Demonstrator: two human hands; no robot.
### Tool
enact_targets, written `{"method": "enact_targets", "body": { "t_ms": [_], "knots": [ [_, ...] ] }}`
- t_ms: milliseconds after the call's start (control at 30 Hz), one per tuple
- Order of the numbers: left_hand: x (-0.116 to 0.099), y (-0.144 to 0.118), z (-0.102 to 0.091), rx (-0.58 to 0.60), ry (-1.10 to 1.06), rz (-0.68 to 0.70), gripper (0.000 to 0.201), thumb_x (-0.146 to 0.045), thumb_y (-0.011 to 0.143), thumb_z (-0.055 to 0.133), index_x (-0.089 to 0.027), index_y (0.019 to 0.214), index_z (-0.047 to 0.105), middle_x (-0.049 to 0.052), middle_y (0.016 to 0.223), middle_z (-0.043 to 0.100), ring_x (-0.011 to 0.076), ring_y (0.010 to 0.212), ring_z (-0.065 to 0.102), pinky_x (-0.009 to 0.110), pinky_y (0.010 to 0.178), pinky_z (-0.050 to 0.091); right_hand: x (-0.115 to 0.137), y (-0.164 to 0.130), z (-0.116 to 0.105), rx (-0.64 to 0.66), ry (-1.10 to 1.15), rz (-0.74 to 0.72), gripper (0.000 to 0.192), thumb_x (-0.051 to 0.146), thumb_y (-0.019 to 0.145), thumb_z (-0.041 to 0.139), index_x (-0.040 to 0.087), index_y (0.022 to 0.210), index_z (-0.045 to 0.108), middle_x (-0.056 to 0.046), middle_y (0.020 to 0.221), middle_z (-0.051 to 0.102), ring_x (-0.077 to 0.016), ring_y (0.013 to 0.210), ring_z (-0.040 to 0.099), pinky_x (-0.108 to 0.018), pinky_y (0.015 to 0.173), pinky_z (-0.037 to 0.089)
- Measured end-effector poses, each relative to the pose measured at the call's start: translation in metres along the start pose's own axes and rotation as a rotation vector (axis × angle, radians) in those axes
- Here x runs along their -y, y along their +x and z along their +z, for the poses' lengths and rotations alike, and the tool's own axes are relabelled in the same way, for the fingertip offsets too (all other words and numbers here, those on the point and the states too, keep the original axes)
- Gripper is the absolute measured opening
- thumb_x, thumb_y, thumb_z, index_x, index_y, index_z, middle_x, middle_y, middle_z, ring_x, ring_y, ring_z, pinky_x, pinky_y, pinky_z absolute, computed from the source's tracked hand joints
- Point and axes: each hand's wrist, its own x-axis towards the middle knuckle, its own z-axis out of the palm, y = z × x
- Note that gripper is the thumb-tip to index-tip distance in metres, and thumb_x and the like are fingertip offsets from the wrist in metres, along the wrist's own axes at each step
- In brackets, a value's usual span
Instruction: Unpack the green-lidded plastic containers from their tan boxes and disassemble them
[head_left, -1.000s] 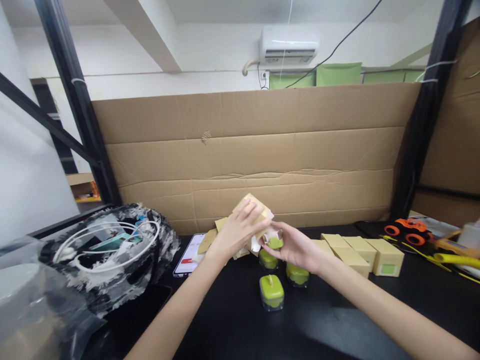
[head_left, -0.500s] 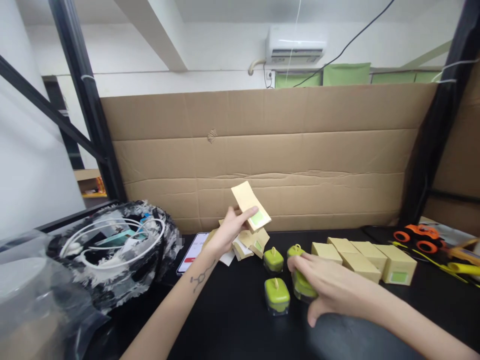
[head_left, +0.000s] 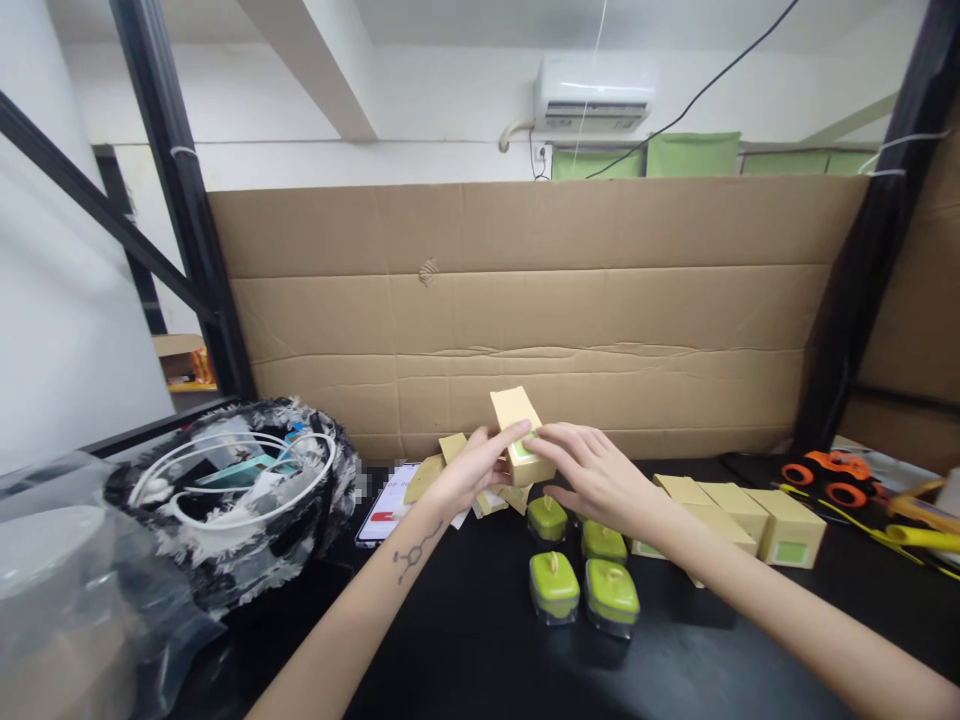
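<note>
Left hand [head_left: 469,470]: wrapped round the small pale-yellow carton [head_left: 516,408], thumb near the green label, fingers snug on it
Right hand [head_left: 596,475]: up against the carton's right side, fingers curved and slightly apart, tips by the label; can't tell if actually gripping or just touching
Carton: up off the worktop [head_left: 465,650], tilted, between both hands, in front of the big cardboard sheet [head_left: 525,310]
Flattened cartons [head_left: 425,480]: piled loosely behind and below the left hand, partly over the phone [head_left: 377,520]
Green-lidded tubs [head_left: 555,580]: four of 'em, see-through bottoms, bunched roughly two by two just below the right hand
Boxed-up ones [head_left: 793,530]: pale-yellow too, clustered off to the right, partly hidden by the right forearm
Far right: orange toy truck [head_left: 832,475], past the boxes
Far left: fuzzy black-and-white basket [head_left: 259,575] full of odds and ends, white cable looped on top, right beside a plastic bag [head_left: 176,635]
</note>
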Motion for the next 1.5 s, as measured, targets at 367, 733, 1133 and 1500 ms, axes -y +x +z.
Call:
{"method": "enact_targets", "body": {
  "t_ms": [367,733,1133,1500],
  "knots": [
    [-0.010,0.005,-0.005,-0.029,0.020,0.018,0.026,-0.035,0.081,0.057,-0.013,0.094,0.062,0.010,0.085,0.069,0.0173,0.074,0.064,0.031,0.073,0.052,-0.011,0.013,0.024,-0.156,-0.023,-0.082,0.017,0.006,0.086,0.038,0.017,0.087,0.050,-0.021,0.130,0.050,-0.0287,0.123,0.046,-0.047,0.091,0.048],
    [0.013,0.055,-0.001,-0.308,0.519,0.183,0.081,-0.025,0.065,0.075,-0.018,0.126,0.022,0.015,0.117,0.055,0.0237,0.101,0.059,0.035,0.088,0.044,-0.068,-0.026,-0.020,0.380,0.081,0.421,0.015,0.019,0.079,0.052,0.020,0.091,0.060,-0.010,0.097,0.066,-0.0269,0.092,0.063,-0.042,0.080,0.047],
    [0.043,0.081,0.013,-0.209,1.345,0.074,0.033,-0.034,0.081,0.060,-0.016,0.109,0.057,0.010,0.132,0.045,0.0309,0.126,0.035,0.056,0.103,0.022,-0.074,-0.053,-0.023,0.831,0.143,0.589,0.046,0.023,0.046,0.071,0.018,0.090,0.061,-0.008,0.082,0.069,-0.0327,0.080,0.064,-0.037,0.061,0.048],
    [0.007,0.008,0.034,0.261,1.253,0.472,0.073,-0.055,0.072,0.062,-0.021,0.131,0.035,0.010,0.135,0.043,0.0255,0.124,0.040,0.037,0.100,0.035,-0.055,-0.011,-0.072,0.645,0.404,0.493,0.043,0.022,0.065,0.064,0.018,0.106,0.051,-0.011,0.106,0.062,-0.0267,0.095,0.060,-0.035,0.078,0.046]
  ]
}}
